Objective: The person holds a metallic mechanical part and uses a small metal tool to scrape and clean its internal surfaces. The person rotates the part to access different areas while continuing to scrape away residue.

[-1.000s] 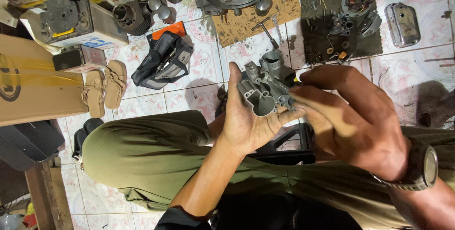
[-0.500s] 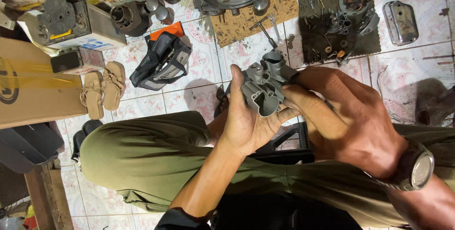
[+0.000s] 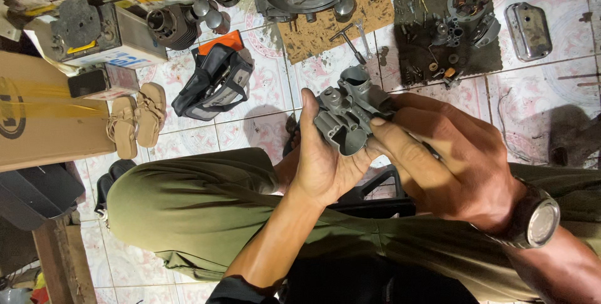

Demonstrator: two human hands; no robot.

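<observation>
Grey cast-metal carburetor body (image 3: 348, 115), round bores, held in both hands

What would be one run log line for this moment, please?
left hand: cradles grey metal engine part | right hand: fingers on same part | setting: above lap, tiled floor | nearby: black bag

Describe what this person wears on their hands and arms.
Both hands are bare, with no gloves or rings visible. The right hand has a chunky dark wristwatch with a round pale face on its wrist. The left hand has a bare forearm; a dark sleeve edge shows near the elbow.
</observation>
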